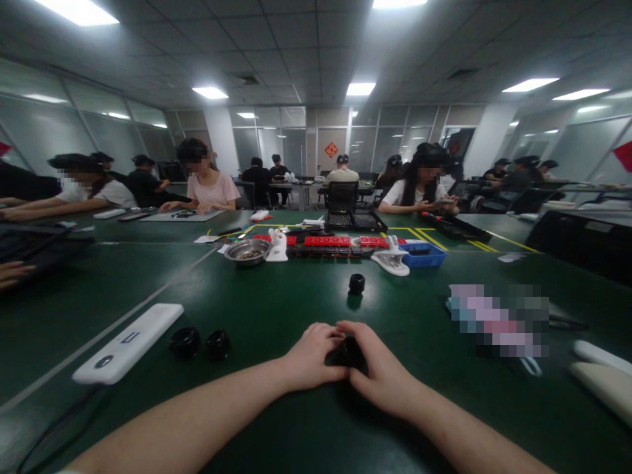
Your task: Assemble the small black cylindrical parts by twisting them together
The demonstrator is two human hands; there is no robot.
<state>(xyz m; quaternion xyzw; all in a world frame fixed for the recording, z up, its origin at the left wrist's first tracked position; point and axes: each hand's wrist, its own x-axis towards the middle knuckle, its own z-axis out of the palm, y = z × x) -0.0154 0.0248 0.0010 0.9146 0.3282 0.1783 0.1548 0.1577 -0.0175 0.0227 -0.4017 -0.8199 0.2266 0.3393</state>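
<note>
My left hand (311,355) and my right hand (382,372) meet at the middle of the green table (276,296), both closed around a small black part (348,352) that is mostly hidden by my fingers. Another small black cylindrical part (356,284) stands alone farther out on the table. Two black round caps (185,342) (218,344) lie to the left of my left forearm.
A white flat device (129,342) lies at the left. Farther back are a metal bowl (247,251), a red-and-black tool row (340,242), a blue tray (424,255) and white holders (392,262). Several people sit at tables around. White objects (602,375) lie at the right.
</note>
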